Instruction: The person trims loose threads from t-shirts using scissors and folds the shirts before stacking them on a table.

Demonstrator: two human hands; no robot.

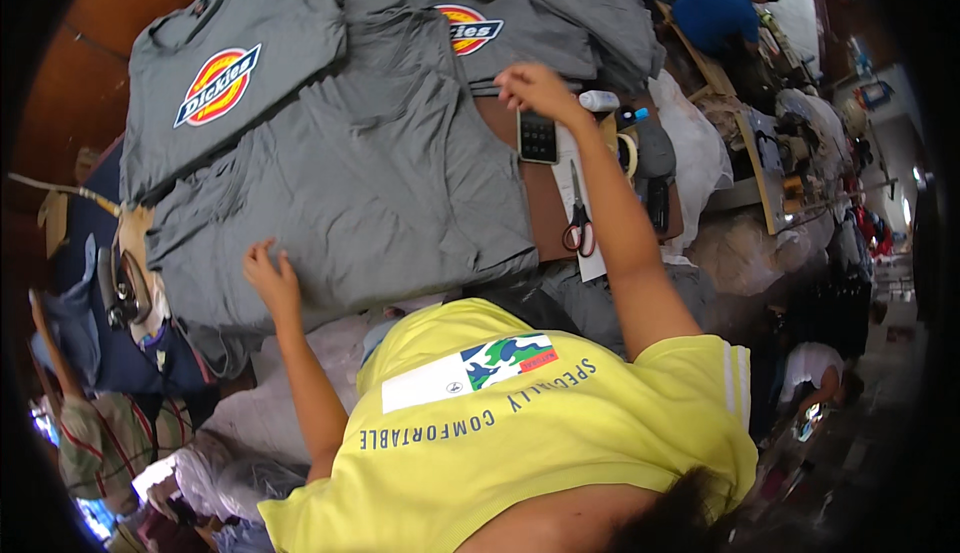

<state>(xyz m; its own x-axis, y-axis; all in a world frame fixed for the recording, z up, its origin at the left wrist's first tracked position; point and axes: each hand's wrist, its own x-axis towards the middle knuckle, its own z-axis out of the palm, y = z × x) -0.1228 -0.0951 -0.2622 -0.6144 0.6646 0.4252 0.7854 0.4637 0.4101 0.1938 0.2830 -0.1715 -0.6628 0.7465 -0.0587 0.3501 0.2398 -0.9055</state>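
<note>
A plain grey T-shirt [370,183] lies spread and slightly wrinkled in front of me. My left hand [270,278] is at its near left part, fingers apart, holding nothing that I can see. Farther off to the right, my right hand [535,90] hovers by the hem of a grey shirt with a printed badge [540,28], its fingers loosely bent and apart, with nothing visible in them. Just below that hand a dark phone [538,139] with a keypad on its screen rests on paper. Scissors [579,230] with black and red handles lie nearer, left of my right forearm.
Another badge-printed grey shirt [240,73] lies at the far left. Beside my right forearm are a tape roll [627,155], a white bottle [599,102] and clear plastic [695,143]. A person in blue [715,15] works at the far right; others are at the sides.
</note>
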